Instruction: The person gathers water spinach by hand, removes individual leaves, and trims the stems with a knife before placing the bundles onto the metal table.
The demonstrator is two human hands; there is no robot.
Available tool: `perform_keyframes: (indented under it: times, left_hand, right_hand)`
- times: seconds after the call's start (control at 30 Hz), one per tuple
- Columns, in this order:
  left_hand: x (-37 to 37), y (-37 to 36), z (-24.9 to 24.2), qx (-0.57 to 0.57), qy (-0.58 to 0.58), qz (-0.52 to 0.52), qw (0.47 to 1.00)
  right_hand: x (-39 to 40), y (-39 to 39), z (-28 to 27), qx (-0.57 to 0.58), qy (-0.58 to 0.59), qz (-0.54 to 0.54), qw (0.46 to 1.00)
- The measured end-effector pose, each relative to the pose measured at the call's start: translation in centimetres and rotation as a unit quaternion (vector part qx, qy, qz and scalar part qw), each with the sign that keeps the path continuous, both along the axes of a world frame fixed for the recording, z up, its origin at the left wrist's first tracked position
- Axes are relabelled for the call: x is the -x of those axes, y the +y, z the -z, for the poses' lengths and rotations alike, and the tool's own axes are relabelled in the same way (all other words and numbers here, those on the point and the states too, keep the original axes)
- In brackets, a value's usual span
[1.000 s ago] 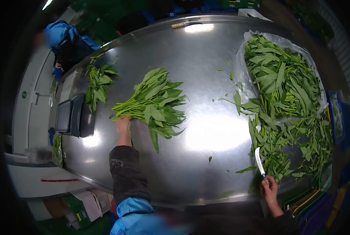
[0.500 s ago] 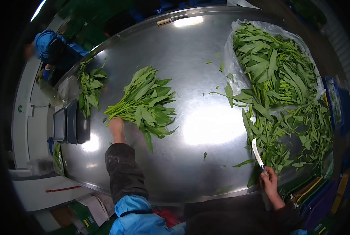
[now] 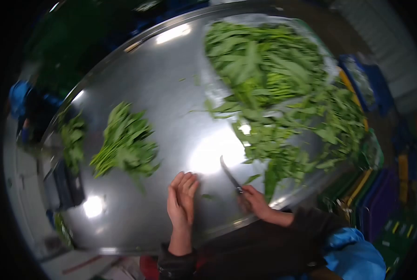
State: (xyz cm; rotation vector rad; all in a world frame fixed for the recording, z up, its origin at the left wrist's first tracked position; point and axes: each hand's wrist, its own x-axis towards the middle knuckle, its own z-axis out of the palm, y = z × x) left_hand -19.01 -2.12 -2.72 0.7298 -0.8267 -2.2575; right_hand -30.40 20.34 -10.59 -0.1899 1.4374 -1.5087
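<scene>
My left hand (image 3: 184, 198) is raised over the front of the metal table (image 3: 171, 74), palm turned inward, holding nothing, its fingers slightly curled and not closed. To its right, my right hand (image 3: 256, 202) grips a knife (image 3: 230, 175) with a curved blade that points up and to the left. A bunch of leafy greens (image 3: 127, 142) lies on the table at the left, apart from both hands. Farther right, a large heap of greens (image 3: 269, 60) rests on a clear plastic sheet, with looser greens (image 3: 283, 144) spread in front of it.
A smaller bunch of greens (image 3: 72, 140) lies near the left edge, beside dark trays (image 3: 65, 186). Another person in blue (image 3: 21, 100) stands beyond the far left side. Colored crates (image 3: 376, 196) stand at the lower right, and a blue crate (image 3: 364, 84) at the right.
My left hand has let go of the leafy bunch and moved right, toward the knife. My right hand still holds the knife. The view has turned toward the right.
</scene>
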Motion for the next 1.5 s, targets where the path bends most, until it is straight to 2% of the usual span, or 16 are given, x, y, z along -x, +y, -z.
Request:
perform_keyframes:
  times: [0.07, 0.13, 0.2, 0.23, 0.3, 0.47, 0.6, 0.8, 0.87, 1.0, 1.13, 1.2, 1.27, 1.43, 1.47, 1.5]
  left_hand:
    - [1.7, 3.5, 0.6, 0.071, -0.032, 0.006, 0.997]
    - [1.0, 5.6, 2.8, 0.252, -0.296, -0.068, 0.919]
    - [-0.2, 8.5, 6.2, 0.345, -0.422, -0.071, 0.836]
    - [-0.2, 10.1, 6.6, 0.353, -0.411, -0.065, 0.838]
    - [0.7, 13.5, 6.6, 0.406, -0.406, 0.002, 0.819]
    - [6.1, 16.7, 6.4, 0.442, -0.394, 0.065, 0.803]
    - [12.1, 17.3, 5.0, 0.385, -0.345, 0.102, 0.85]
    - [16.7, 18.8, 5.3, 0.423, -0.359, 0.09, 0.827]
    - [17.4, 18.7, 5.0, 0.413, -0.361, 0.078, 0.833]
    - [19.4, 17.6, 2.0, 0.426, -0.367, 0.071, 0.823]
    - [23.9, 13.6, -0.8, 0.484, -0.348, 0.064, 0.801]
    - [27.2, 11.6, -2.8, 0.533, -0.322, 0.063, 0.78]
    - [31.4, 10.2, -5.8, 0.56, -0.318, 0.074, 0.761]
    - [42.1, 5.5, -9.3, 0.644, -0.307, 0.106, 0.693]
    - [44.2, 4.2, -9.3, 0.677, -0.321, 0.111, 0.653]
    - [46.2, 3.0, -9.3, 0.708, -0.334, 0.117, 0.611]
  right_hand:
    - [1.6, 0.4, -2.0, 0.015, -0.032, 0.056, 0.998]
    - [2.9, 0.4, -3.6, -0.007, 0.05, 0.08, 0.996]
    - [2.0, -0.3, -0.2, 0.035, 0.325, 0.034, 0.944]
    - [1.9, -0.5, 0.0, 0.035, 0.333, 0.047, 0.941]
    - [2.7, -0.1, -0.2, -0.038, 0.329, -0.159, 0.93]
    - [13.0, 5.2, 1.4, -0.117, 0.308, -0.014, 0.944]
    - [23.5, 14.7, 1.6, -0.143, 0.482, 0.127, 0.855]
    - [37.5, 25.7, 0.8, -0.215, 0.379, 0.164, 0.885]
    - [41.1, 27.6, 1.7, -0.194, 0.504, 0.161, 0.826]
    - [47.7, 29.7, 1.9, -0.248, 0.515, 0.219, 0.791]
    - [50.7, 28.9, 3.0, -0.187, 0.426, 0.266, 0.844]
    - [48.5, 26.6, 0.3, -0.073, 0.237, 0.312, 0.917]
    - [46.4, 24.6, 0.1, -0.061, 0.176, 0.281, 0.941]
    - [44.8, 22.1, -0.7, -0.123, 0.248, 0.14, 0.951]
    - [45.3, 22.0, -0.1, -0.121, 0.245, 0.138, 0.952]
    - [45.7, 22.1, 0.7, -0.109, 0.357, 0.117, 0.921]
